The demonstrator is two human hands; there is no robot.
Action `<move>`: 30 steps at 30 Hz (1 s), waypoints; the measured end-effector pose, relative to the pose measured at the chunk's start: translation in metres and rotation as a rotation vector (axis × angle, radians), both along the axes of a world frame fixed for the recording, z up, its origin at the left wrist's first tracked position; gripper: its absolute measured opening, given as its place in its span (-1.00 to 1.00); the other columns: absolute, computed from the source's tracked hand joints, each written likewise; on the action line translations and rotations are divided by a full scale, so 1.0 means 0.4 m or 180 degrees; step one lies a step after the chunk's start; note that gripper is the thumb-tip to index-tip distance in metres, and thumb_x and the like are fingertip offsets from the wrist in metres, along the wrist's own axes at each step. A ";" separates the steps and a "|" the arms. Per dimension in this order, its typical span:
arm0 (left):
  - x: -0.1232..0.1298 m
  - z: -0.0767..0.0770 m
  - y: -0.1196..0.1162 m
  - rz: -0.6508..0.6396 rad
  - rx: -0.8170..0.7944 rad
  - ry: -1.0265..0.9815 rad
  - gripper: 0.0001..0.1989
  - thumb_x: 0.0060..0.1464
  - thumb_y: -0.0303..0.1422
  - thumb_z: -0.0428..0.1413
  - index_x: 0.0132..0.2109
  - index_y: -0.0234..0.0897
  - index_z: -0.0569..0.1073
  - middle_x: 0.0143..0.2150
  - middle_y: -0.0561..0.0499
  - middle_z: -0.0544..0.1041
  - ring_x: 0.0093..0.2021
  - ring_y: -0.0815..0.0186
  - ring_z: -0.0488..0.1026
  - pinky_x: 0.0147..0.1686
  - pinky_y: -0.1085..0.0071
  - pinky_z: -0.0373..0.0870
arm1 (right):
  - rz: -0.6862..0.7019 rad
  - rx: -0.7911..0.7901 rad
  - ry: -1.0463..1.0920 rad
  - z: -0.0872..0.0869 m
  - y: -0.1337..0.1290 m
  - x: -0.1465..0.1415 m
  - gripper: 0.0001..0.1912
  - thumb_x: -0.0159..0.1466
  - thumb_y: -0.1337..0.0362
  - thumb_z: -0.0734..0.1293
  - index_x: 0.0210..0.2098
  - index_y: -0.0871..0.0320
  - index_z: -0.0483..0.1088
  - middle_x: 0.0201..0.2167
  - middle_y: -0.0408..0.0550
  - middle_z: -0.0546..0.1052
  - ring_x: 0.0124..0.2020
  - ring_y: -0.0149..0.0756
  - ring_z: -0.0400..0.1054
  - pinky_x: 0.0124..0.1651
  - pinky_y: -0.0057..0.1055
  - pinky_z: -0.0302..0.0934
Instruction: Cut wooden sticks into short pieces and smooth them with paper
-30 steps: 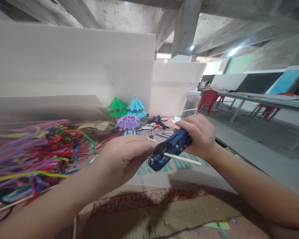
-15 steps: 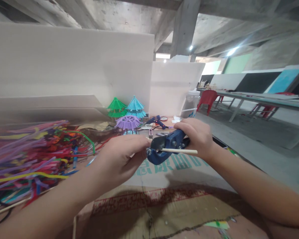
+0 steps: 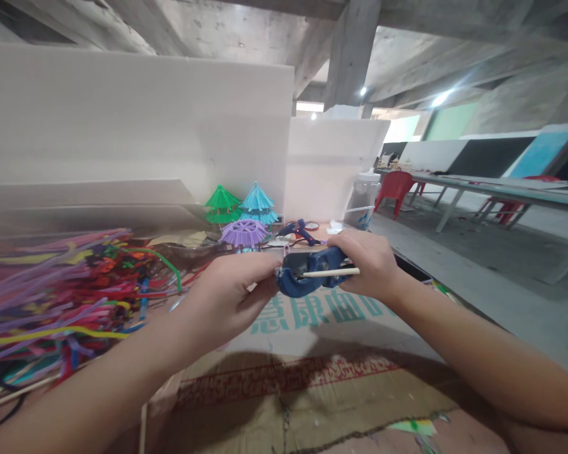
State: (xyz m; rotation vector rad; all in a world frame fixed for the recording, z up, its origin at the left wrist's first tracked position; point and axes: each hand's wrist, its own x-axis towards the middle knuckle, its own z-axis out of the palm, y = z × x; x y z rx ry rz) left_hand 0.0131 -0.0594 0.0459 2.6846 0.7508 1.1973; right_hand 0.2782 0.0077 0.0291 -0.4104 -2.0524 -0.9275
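My right hand (image 3: 369, 261) is closed round the handles of a blue pipe cutter (image 3: 300, 287), whose curved jaw and dark blade point left. A thin pale wooden stick (image 3: 331, 273) runs out of the jaws towards the right. My left hand (image 3: 239, 284) is closed in a pinch right at the jaw tip, thumb on top. It appears to grip the stick's far end, which the cutter and fingers hide. Below both hands lies a cardboard sheet (image 3: 307, 343) with green and red print.
Many coloured pipe cleaners (image 3: 70, 290) are heaped at left. Behind my hands stand green (image 3: 222, 200), light blue (image 3: 256, 200) and purple (image 3: 244, 232) umbrella-shaped roofs. A glue gun (image 3: 301, 232) and a clear bottle (image 3: 362, 198) are further right. White boards (image 3: 137, 120) rise at the back.
The cutter and stick have shifted slightly up and left, and the right hand has moved a little left with them. My left hand stays at the jaw tip.
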 end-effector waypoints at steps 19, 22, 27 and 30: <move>0.005 0.001 0.009 -0.0021 0.0054 -0.0066 -0.77 0.25 -0.56 0.01 -0.25 -0.30 0.54 -0.39 0.10 0.56 -0.40 0.45 0.47 -0.34 0.65 0.36 | 0.0005 -0.0132 -0.0082 0.000 0.011 0.001 -0.78 0.14 0.32 0.25 -0.18 0.14 0.35 -0.45 0.00 0.54 -0.43 -0.16 0.45 -0.37 -0.31 0.28; 0.003 -0.003 0.011 -0.0095 0.0103 -0.0104 -0.77 0.24 -0.59 0.02 -0.25 -0.30 0.55 -0.37 0.11 0.57 -0.39 0.48 0.47 -0.31 0.68 0.36 | -0.0035 -0.0150 -0.0131 0.004 0.011 0.004 -0.73 0.13 0.31 0.24 -0.14 0.14 0.33 -0.42 0.03 0.55 -0.40 -0.13 0.45 -0.34 -0.28 0.32; -0.001 -0.007 0.014 -0.0138 0.0166 -0.0104 -0.77 0.24 -0.61 0.02 -0.24 -0.32 0.54 -0.38 0.13 0.54 -0.39 0.51 0.45 -0.30 0.71 0.34 | -0.0075 -0.0209 -0.0206 0.004 0.011 0.008 -0.67 0.12 0.28 0.24 -0.10 0.14 0.33 -0.36 0.06 0.56 -0.35 -0.08 0.48 -0.29 -0.23 0.35; -0.001 -0.007 0.015 -0.0162 0.0147 -0.0112 -0.78 0.23 -0.62 0.02 -0.24 -0.31 0.53 -0.37 0.13 0.55 -0.38 0.50 0.45 -0.31 0.70 0.34 | -0.0033 -0.0197 -0.0129 0.002 0.009 0.006 -0.70 0.14 0.29 0.25 -0.12 0.15 0.34 -0.38 0.06 0.56 -0.37 -0.09 0.47 -0.32 -0.24 0.34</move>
